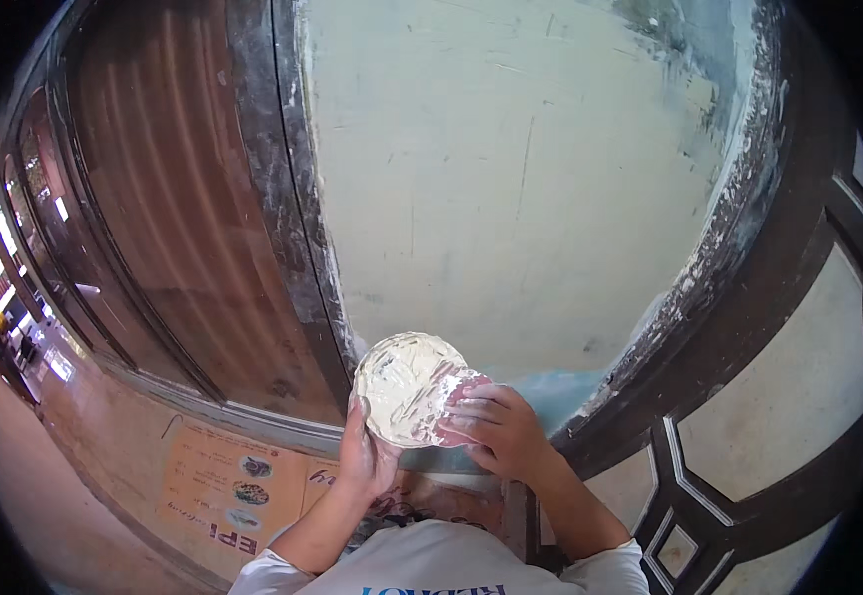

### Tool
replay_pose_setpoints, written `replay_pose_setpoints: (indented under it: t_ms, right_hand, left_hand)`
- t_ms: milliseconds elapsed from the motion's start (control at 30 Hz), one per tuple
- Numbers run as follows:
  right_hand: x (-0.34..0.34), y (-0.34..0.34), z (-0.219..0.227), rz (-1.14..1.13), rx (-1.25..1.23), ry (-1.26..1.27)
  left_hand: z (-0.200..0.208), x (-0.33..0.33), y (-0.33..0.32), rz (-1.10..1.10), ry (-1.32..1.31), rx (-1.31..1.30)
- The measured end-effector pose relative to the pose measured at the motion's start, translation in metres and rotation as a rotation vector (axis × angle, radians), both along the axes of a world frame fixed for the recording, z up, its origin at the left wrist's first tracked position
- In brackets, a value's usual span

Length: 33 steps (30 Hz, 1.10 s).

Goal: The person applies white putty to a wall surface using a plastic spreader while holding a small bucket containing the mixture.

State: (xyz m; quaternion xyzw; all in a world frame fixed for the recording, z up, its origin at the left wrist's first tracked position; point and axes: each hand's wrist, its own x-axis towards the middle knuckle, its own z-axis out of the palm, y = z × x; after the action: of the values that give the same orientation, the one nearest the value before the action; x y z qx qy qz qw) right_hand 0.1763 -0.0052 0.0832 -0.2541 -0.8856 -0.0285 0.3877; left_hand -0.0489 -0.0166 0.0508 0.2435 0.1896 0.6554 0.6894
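A round, shallow container of cream-coloured putty rests in my left hand, whose fingers curl round its lower left rim. Its face is thickly coated, with ridges and scrape marks across the putty. My right hand grips a pinkish-red scraper, its edge smeared with white putty and lying over the right side of the container. White smears also mark the right fingers. Whether the container is a lid or a tub I cannot tell.
Ahead stands a pale panel with scratches and grey-blue patches, edged by a dark frame streaked white. Reddish-brown glass panes are on the left, a dark panelled door on the right. An orange printed sheet covers part of the floor.
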Motion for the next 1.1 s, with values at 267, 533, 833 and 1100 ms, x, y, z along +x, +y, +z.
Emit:
replay_pose_setpoints:
  t_ms: [267, 533, 833, 1100]
  right_hand:
    - [-0.02, 0.022, -0.007, -0.006, -0.276, 0.451]
    - [-0.033, 0.03, -0.02, 0.071, -0.777, 1.392]
    - [0.015, 0.037, 0.01, 0.145, -0.608, 1.615]
    - [0.098, 0.056, 0.134, -0.526, 0.265, 0.826]
  left_hand:
    - [-0.002, -0.03, 0.016, -0.036, -0.036, -0.017]
    - [-0.006, -0.036, 0.023, -0.054, -0.036, -0.006]
    - [0.008, -0.034, 0.02, -0.115, -0.119, 0.11]
    - [-0.008, -0.035, 0.018, -0.153, -0.142, 0.067]
